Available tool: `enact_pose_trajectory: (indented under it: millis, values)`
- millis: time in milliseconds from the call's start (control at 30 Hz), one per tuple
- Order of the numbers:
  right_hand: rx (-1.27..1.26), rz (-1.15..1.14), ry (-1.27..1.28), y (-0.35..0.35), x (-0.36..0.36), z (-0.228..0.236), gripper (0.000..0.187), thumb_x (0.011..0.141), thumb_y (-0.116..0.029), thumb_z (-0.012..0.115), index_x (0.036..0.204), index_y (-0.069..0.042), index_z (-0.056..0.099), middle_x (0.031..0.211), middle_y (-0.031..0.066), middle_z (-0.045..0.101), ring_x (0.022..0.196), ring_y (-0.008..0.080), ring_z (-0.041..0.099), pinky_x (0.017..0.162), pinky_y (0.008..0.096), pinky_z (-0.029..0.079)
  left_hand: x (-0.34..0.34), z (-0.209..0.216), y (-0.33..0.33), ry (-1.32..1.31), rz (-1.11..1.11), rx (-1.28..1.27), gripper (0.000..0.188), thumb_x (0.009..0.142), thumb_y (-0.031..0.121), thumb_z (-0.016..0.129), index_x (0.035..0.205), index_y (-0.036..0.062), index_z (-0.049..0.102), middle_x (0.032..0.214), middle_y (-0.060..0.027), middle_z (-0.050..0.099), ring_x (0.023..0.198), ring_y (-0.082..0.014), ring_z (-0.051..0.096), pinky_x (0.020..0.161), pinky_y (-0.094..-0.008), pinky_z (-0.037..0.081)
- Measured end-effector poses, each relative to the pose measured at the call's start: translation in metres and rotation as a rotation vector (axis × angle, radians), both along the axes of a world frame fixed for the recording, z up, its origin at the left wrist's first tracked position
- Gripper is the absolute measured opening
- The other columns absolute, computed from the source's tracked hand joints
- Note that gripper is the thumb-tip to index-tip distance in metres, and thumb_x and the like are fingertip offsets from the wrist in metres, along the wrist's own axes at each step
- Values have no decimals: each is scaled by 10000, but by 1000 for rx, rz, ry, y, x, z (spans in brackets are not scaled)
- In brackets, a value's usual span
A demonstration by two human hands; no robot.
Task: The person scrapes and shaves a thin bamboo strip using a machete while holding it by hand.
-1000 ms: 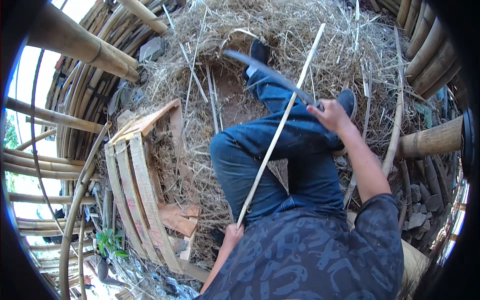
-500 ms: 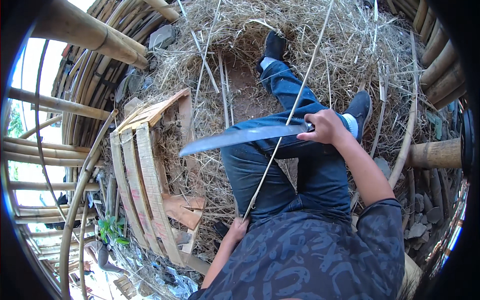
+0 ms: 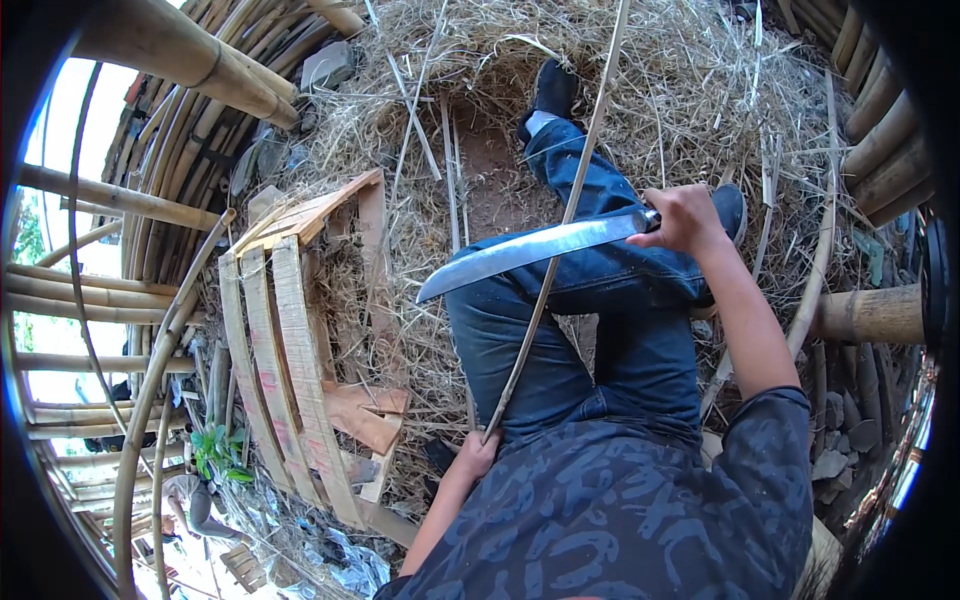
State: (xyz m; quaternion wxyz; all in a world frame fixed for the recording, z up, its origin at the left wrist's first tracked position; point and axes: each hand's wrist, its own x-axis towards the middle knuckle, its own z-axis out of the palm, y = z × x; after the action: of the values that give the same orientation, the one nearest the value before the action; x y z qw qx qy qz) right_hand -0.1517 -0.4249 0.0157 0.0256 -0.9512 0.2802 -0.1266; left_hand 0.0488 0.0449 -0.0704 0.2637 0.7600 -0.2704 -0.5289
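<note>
My right hand (image 3: 683,218) grips the handle of a long steel machete (image 3: 530,250), whose blade points left across my blue-jeaned thigh. My left hand (image 3: 477,452) holds the lower end of a thin bamboo strip (image 3: 560,235) near my hip. The strip rises steeply up and away, crossing over the blade near its middle. I sit with my legs stretched out over dry straw, one dark shoe (image 3: 553,88) at the far end.
A slatted wooden pallet (image 3: 290,350) leans on the straw to my left. Thick bamboo poles (image 3: 190,60) arch around the left and top. A stout bamboo post (image 3: 868,315) lies at the right. Loose straw (image 3: 700,90) covers the ground ahead.
My right hand swung the machete from beyond the strip down and leftward, so the blade now lies level across my thigh. The strip has tilted more upright. My left hand stayed on its lower end.
</note>
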Motion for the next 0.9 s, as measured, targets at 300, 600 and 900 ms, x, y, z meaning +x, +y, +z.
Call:
enact_pose_trajectory:
  millis: [300,600,900]
  values:
    - [153,26,34,47,28,24,703,722,-755,542,667,-57,612,549,137,595,558,303,640,538,395,506,-11,-14,9,-78,59,-129,418,915,221,521,607,-61,504,468,-111,413,455,-159,378,459,-384,330]
    - [-26,61,37,14,31,24,685,679,-756,592,591,-77,574,511,103,571,508,257,629,503,372,498,-11,-19,15,-165,21,-171,424,911,222,523,602,-67,491,487,-199,401,422,-240,381,466,-412,347]
    - [73,110,49,63,41,30,699,732,-756,532,623,-67,571,547,99,590,518,267,631,493,380,491,-9,-30,20,-200,-25,-178,369,885,175,529,607,-66,499,503,-207,436,423,-284,452,476,-419,362]
